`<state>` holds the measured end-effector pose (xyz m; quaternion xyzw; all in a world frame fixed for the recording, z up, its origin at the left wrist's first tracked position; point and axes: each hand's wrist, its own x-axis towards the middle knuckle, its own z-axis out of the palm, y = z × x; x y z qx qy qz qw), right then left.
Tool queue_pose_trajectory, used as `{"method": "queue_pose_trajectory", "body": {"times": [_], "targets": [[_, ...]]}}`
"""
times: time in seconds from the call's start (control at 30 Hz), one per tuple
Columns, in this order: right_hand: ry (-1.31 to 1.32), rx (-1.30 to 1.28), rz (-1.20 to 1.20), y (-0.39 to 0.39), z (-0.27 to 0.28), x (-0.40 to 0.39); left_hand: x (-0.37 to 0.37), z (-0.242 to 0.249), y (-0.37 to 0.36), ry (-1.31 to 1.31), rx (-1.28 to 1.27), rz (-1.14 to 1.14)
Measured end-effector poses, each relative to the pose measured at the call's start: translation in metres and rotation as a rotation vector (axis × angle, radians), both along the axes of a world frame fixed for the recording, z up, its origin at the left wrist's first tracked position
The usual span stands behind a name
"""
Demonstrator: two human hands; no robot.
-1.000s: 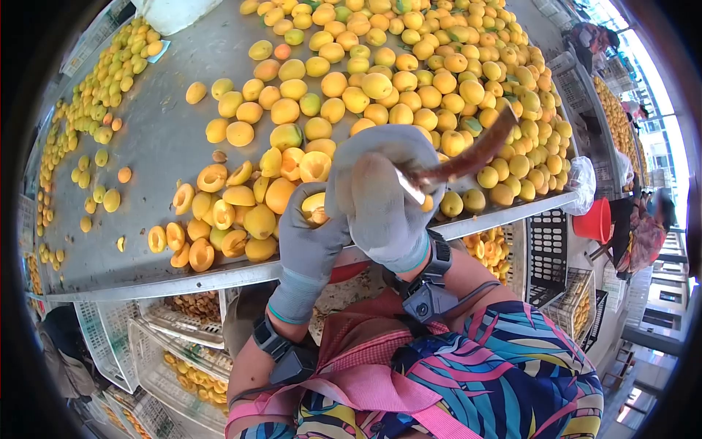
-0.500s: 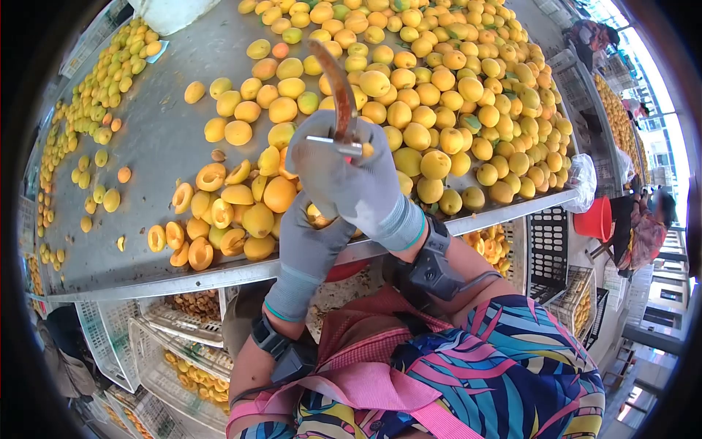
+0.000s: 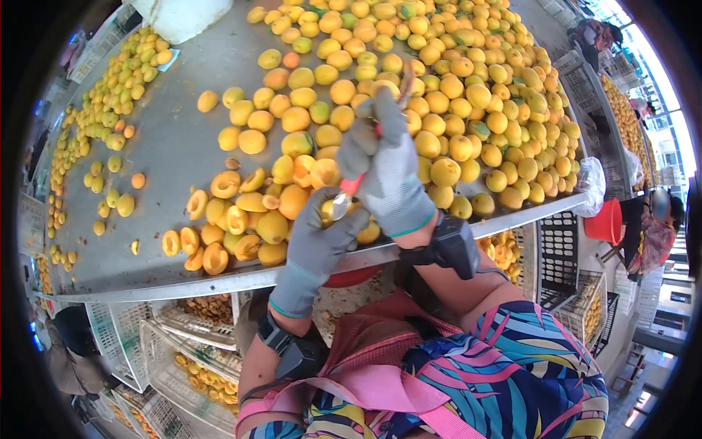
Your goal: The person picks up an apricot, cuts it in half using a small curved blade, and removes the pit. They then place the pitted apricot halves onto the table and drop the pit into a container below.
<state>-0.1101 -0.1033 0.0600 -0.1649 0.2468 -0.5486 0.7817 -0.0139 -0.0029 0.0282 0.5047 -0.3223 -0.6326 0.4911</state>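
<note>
My right hand, in a grey glove, is closed round a knife with a red handle and a short metal blade. The blade points down to my left hand, also gloved, whose fingers are wrapped round a yellow apricot. Most of that fruit is hidden by the fingers and the blade. Left of my hands lie apricot halves, several with the cut side up, among whole fruits. A brown curved piece sticks up above my right hand.
Whole apricots are heaped on the metal table, with greener ones at the left. Crates stand below its front edge. At the right are a plastic bag, a red bucket and a seated person.
The hands have come apart slightly. My right hand has turned, and the red handle and blade now show at the fruit in my left hand. The whole view has shifted a little.
</note>
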Motion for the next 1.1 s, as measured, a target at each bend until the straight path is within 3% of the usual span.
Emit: {"method": "queue_pose_trajectory", "body": {"times": [0.07,0.13,0.27,0.33,0.4,0.47,0.5,0.57,0.6,0.67,0.8,0.9,1.0,1.07,1.1], "targets": [[-0.049,-0.041,-0.024,-0.006,-0.003,-0.011,0.005,-0.002,0.001,-0.053,0.09,-0.047],[0.081,-0.058,-0.144,-0.01,0.007,-0.017,0.007,-0.018,-0.002,-0.591,-0.459,-0.008],[0.086,-0.097,-0.142,-0.01,0.01,-0.026,0.016,-0.001,-0.003,-0.953,-0.629,0.134],[0.124,-0.067,-0.136,-0.01,0.007,-0.027,0.025,0.01,-0.004,-0.625,-0.211,0.172],[0.092,-0.055,-0.135,-0.013,0.004,-0.032,0.046,0.001,-0.02,-0.671,-0.219,0.2],[0.125,-0.052,-0.134,-0.016,0.003,-0.035,0.075,-0.019,-0.042,-0.915,-0.38,0.296],[0.116,-0.048,-0.141,-0.016,0.003,-0.036,0.087,-0.025,-0.051,-0.923,-0.382,0.288],[0.138,-0.064,-0.145,-0.018,0.002,-0.037,0.102,-0.031,-0.071,-1.456,-0.251,0.254],[0.128,-0.064,-0.153,-0.018,0.003,-0.038,0.101,-0.026,-0.078,-1.464,-0.258,0.248],[0.158,-0.016,-0.126,-0.02,0.007,-0.04,0.096,-0.015,-0.09,-1.588,0.114,0.088],[0.123,0.01,-0.117,-0.021,0.002,-0.043,0.101,-0.034,-0.096,-1.643,0.075,0.128],[0.119,0.005,-0.109,-0.019,0.003,-0.043,0.093,-0.033,-0.093,-1.614,0.181,0.045],[0.158,0.036,-0.057,-0.018,0.011,-0.044,0.091,-0.029,-0.086,-1.516,0.057,0.092],[0.215,0.052,0.137,-0.017,0.016,-0.044,0.089,-0.024,-0.079,-1.106,-0.113,0.279],[0.286,-0.025,0.191,-0.017,0.01,-0.04,0.087,-0.023,-0.073,-1.105,-0.113,0.279]]}}
